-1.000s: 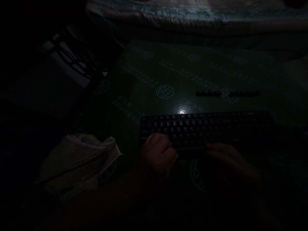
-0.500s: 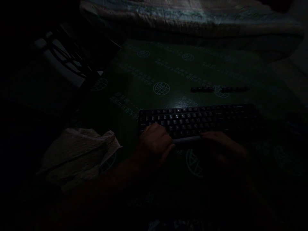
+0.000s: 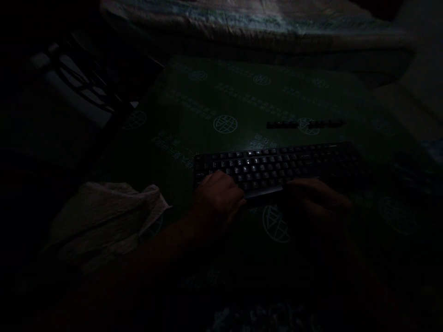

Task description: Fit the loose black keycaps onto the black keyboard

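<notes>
A black keyboard (image 3: 263, 168) lies on the dark green table, its long front edge towards me. My left hand (image 3: 219, 193) is closed on the front left part of the keyboard, with the fingers curled over the keys and the thumb at the front edge. Along that same edge, right of the space bar, rests my right hand (image 3: 316, 196). Its fingers are pressed together at the tips, and the dark hides what they hold, if anything. Behind the keyboard lies a row of small black pieces (image 3: 282, 124), which look like keycaps.
A pale crumpled cloth (image 3: 110, 216) lies left of my left arm. Printed green sheeting (image 3: 194, 110) covers the table. Beyond its far edge is a draped, light-coloured fabric (image 3: 263, 27). A dark chair back (image 3: 83, 83) stands at the left. The room is very dim.
The whole view has shifted, so everything appears slightly further left and higher. My right fingers stay at the keyboard's front edge, and my left hand keeps its hold.
</notes>
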`<state>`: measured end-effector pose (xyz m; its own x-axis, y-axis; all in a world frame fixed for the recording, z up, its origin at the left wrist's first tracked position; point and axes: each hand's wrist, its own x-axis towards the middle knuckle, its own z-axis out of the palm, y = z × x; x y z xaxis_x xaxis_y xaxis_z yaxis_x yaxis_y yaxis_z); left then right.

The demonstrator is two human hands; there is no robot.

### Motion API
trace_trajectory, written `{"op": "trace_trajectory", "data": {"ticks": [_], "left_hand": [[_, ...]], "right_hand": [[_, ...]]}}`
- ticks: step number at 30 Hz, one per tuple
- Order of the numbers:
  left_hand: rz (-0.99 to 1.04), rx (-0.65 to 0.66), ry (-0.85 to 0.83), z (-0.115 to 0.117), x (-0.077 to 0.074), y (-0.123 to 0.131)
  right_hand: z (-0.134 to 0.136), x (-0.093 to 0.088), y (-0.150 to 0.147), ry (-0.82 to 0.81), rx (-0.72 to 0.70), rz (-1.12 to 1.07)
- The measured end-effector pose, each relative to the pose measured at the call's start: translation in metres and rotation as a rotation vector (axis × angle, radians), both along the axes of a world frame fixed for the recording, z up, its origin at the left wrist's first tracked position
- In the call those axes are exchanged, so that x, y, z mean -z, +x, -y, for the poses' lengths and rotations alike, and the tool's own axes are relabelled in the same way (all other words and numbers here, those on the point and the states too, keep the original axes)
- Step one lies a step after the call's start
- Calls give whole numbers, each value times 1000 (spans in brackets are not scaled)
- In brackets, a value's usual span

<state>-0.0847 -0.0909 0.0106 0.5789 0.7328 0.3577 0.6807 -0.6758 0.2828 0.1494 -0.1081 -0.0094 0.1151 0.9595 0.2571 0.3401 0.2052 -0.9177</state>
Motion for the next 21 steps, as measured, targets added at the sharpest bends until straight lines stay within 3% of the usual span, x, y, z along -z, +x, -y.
{"op": "trace_trajectory", "data": {"ticks": [3, 9, 21], "left_hand": [[-5, -7, -4, 1, -2, 0], [5, 23, -6, 0, -1, 0], [1, 84, 58, -6, 3, -1]], "right_hand": [[0, -2, -1, 1, 65, 43], [-3, 0, 4, 69, 50, 212], [-2, 2, 3, 65, 11, 130]]}}
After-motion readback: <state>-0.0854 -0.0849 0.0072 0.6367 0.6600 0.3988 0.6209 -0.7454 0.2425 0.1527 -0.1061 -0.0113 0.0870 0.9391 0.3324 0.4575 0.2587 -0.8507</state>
